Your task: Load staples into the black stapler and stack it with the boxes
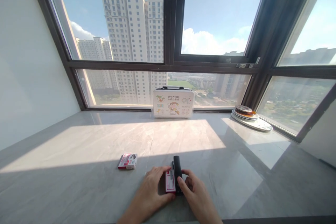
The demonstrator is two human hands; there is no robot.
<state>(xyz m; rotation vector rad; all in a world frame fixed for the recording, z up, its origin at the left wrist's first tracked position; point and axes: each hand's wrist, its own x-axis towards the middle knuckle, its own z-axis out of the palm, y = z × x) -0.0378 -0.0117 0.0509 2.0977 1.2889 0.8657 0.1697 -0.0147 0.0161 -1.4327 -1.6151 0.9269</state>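
Note:
A small white box with red edges (170, 181) stands near the front of the stone sill, and my left hand (153, 187) grips it between thumb and fingers at its two ends. Right against it lies a black stapler (177, 168), pointing away from me. My right hand (193, 187) holds the stapler from the right side, thumb on top and fingers curled beside it. A second red and white box (127, 161) of similar look lies to the left, apart from both hands.
At the back, a white case with cartoon prints (173, 103) leans by the window. Several stacked plates (245, 113) sit in the right corner. The grey stone sill (78, 189) spreads beneath everything, with bright sun patches across it.

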